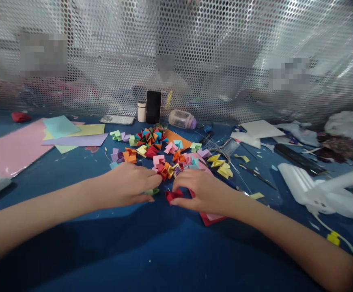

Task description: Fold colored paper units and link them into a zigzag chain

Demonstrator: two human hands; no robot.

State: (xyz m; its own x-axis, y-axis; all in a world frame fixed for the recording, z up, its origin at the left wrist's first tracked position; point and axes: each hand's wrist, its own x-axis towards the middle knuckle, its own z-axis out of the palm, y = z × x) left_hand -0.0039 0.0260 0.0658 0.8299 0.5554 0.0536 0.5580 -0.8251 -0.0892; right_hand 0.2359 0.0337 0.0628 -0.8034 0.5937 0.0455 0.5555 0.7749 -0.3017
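My left hand (128, 184) lies on the blue table, fingers curled, with a small green folded paper piece (152, 191) under its fingertips. My right hand (202, 190) pinches a red folded paper piece (173, 196) between thumb and fingers, and rests on a red paper sheet (211, 219). Just beyond both hands lies a heap of several coloured folded paper pieces (164, 156). A ring of joined pieces (150, 137) sits farther back.
Pink, purple, yellow and teal paper sheets (57, 138) lie at the left. A phone (153, 106) stands against the perforated metal screen (194, 48), with a small jar (181, 119) beside it. White tools (319, 190), scissors and scraps crowd the right. Yellow folded pieces (222, 166) lie nearby.
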